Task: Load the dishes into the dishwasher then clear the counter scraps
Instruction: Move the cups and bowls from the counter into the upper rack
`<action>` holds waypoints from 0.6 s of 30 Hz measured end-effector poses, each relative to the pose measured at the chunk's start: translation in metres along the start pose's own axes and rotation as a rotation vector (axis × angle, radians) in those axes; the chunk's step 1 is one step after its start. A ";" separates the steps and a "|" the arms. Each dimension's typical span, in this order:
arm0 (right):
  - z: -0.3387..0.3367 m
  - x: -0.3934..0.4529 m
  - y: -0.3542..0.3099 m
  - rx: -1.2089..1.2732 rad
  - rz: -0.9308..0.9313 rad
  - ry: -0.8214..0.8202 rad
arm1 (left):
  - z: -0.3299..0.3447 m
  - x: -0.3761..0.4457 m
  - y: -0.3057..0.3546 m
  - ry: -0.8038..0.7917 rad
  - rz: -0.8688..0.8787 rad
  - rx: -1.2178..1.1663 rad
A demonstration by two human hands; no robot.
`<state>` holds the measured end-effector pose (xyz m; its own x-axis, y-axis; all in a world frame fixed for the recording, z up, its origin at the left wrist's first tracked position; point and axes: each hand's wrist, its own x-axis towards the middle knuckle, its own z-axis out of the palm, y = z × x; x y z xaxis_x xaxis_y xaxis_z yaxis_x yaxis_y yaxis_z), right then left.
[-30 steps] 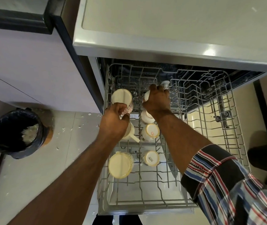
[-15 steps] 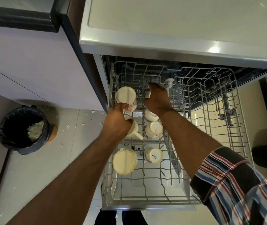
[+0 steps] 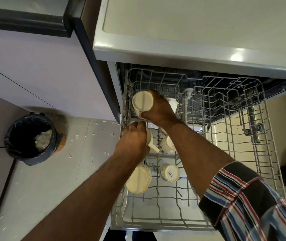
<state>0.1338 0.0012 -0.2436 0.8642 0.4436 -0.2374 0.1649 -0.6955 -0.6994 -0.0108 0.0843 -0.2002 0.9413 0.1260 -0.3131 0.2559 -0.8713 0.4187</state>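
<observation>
Upper dishwasher rack [image 3: 263, 153] pulled out under the counter [image 3: 190, 23]; mugs stood base-up in two columns down its left side, right half bare.

Right hand [image 3: 159, 110] reached across to the rear-left corner, fingers and thumb closed around the side of an inverted cream mug [image 3: 142, 101]. Mug's long axis ran roughly vertical, base tipped slightly toward the camera; whether it was seated on the tines could not be told. A white mug [image 3: 172, 104] lay just beside, partly hidden behind that hand.

Left hand [image 3: 135, 141] sat one row nearer, curled over another mug [image 3: 150, 138] with its handle pointing near-right; grip looked closed, though the fingertips were hidden.

Both hands were on the left column, the right one farther back. The corner mug lay directly ahead of the left hand, so settling it probably falls to the right hand alone.

Further forward: a patterned mug [image 3: 167, 145], a large cream mug [image 3: 138, 180] and a mug marked SISTA [image 3: 170, 172].

Bin [image 3: 31, 138] on the floor to the left, scraps scattered around it.
</observation>
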 end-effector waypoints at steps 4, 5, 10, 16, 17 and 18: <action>-0.002 0.012 -0.004 -0.018 0.013 0.017 | -0.004 0.003 0.003 -0.018 -0.006 0.005; -0.002 0.015 -0.006 -0.029 0.012 0.009 | -0.006 0.006 0.003 -0.020 -0.005 0.008; -0.010 0.018 -0.010 -0.017 0.043 -0.113 | -0.012 0.019 0.002 -0.035 0.000 -0.015; -0.065 0.011 0.028 -0.168 0.196 0.028 | -0.017 0.030 0.004 -0.070 -0.008 -0.091; -0.068 0.010 0.035 -0.275 0.179 -0.026 | -0.017 0.032 0.004 -0.074 -0.017 -0.101; -0.068 0.008 0.040 -0.353 0.162 -0.080 | -0.018 0.033 0.005 -0.080 -0.027 -0.110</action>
<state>0.1803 -0.0615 -0.2275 0.8547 0.3454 -0.3874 0.1950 -0.9054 -0.3771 0.0249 0.0927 -0.1933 0.9142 0.1066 -0.3911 0.3079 -0.8102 0.4988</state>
